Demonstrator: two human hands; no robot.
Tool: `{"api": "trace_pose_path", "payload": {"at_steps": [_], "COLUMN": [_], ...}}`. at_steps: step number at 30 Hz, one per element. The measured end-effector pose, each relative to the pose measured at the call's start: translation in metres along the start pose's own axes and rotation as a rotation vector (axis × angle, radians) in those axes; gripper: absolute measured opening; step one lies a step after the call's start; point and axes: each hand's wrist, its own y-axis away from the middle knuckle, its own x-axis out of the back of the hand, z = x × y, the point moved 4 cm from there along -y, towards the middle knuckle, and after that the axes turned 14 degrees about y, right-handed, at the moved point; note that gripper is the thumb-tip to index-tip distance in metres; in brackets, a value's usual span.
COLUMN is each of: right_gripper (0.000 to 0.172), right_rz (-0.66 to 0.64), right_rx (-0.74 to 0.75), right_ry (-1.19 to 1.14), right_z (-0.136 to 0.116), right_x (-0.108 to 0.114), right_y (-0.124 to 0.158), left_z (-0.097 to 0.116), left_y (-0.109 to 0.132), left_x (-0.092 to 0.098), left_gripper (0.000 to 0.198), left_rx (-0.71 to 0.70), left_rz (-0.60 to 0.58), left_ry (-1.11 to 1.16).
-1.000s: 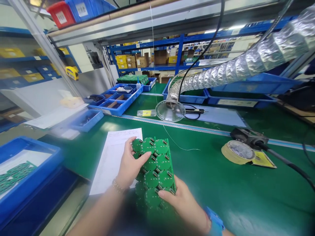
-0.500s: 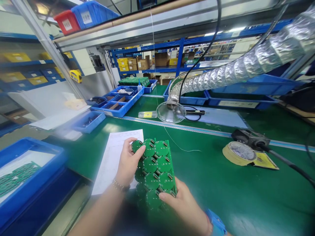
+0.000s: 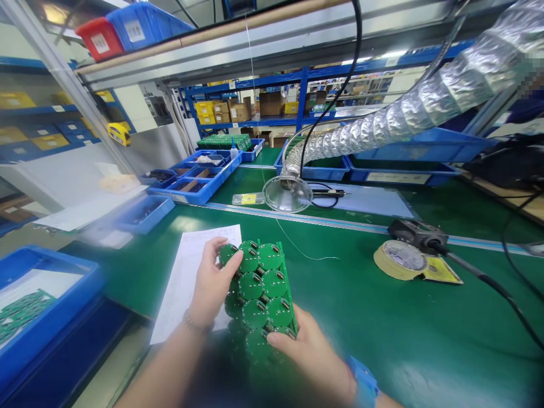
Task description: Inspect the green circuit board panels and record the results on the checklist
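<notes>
A green circuit board panel (image 3: pixel 259 286), made of joined round boards with small cylindrical parts on them, is held up above the bench. My left hand (image 3: pixel 215 277) grips its upper left corner, thumb on top. At the lower right edge, my right hand (image 3: pixel 308 345) is closed on the same panel with its thumb over the face. The panel's lower end is blurred, and the fingers beneath it are hidden. Behind my left hand a printed paper sheet (image 3: pixel 181 283) lies on the green bench mat (image 3: pixel 344 317).
A funnel-ended silver duct (image 3: pixel 361 133) hangs over the bench. Masking tape (image 3: pixel 399 260) and a black tool holder (image 3: pixel 416 235) lie right. A blue parts tray (image 3: pixel 208 190) stands behind; a blue bin (image 3: pixel 46 334) with green boards is at left. A thin wire (image 3: pixel 293 243) curls on the mat.
The whole scene has shifted slightly left in view as the camera turned a little to the right. Both hands keep the same hold on the circuit board panel.
</notes>
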Motion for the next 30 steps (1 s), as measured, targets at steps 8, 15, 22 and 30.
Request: {"api": "trace_pose_path", "payload": {"at_steps": [8, 15, 22, 30], "right_gripper": [0.05, 0.048, 0.046, 0.046], "right_rz": [0.012, 0.003, -0.002, -0.005], "right_rx": [0.011, 0.027, 0.022, 0.057], "right_ry": [-0.005, 0.02, 0.034, 0.024], "right_z": [0.003, -0.001, 0.0, -0.002], "right_x": [0.0, 0.0, 0.0, 0.001], "right_y": [0.0, 0.001, 0.002, -0.001], "left_z": [0.04, 0.045, 0.046, 0.05], "left_y": [-0.004, -0.007, -0.009, -0.01], "left_x": [-0.027, -0.034, -0.042, -0.031], "left_gripper": [0.018, 0.008, 0.011, 0.015], "left_rx": [-0.37, -0.376, -0.385, -0.395], "left_rz": [-0.377, -0.381, -0.367, -0.337], "left_ry": [-0.486, -0.461, -0.48, -0.469]}}
